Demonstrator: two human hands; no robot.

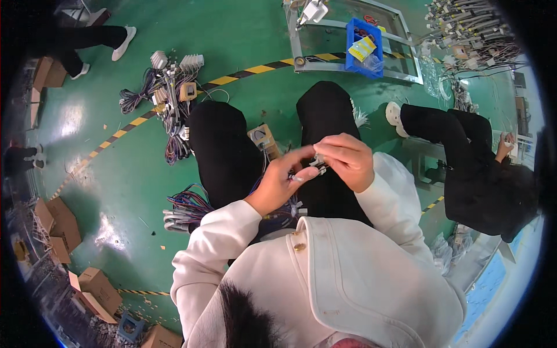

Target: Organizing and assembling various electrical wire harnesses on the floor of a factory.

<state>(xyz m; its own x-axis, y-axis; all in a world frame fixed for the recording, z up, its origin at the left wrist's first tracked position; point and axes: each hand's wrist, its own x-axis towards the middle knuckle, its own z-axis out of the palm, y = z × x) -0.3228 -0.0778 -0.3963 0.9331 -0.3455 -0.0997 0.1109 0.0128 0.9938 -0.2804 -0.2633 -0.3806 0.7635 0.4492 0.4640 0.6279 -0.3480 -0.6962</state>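
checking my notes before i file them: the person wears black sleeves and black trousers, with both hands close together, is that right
Not quite: the sleeves are white, not black, as the head view shows. The trousers are black, and the left hand and right hand are close together.

A factory workshop could be recognized by the green floor (136, 188), which was marked with striped lines (255, 70), bundled cables (172, 107) and cardboard boxes (65, 225) being kept there.
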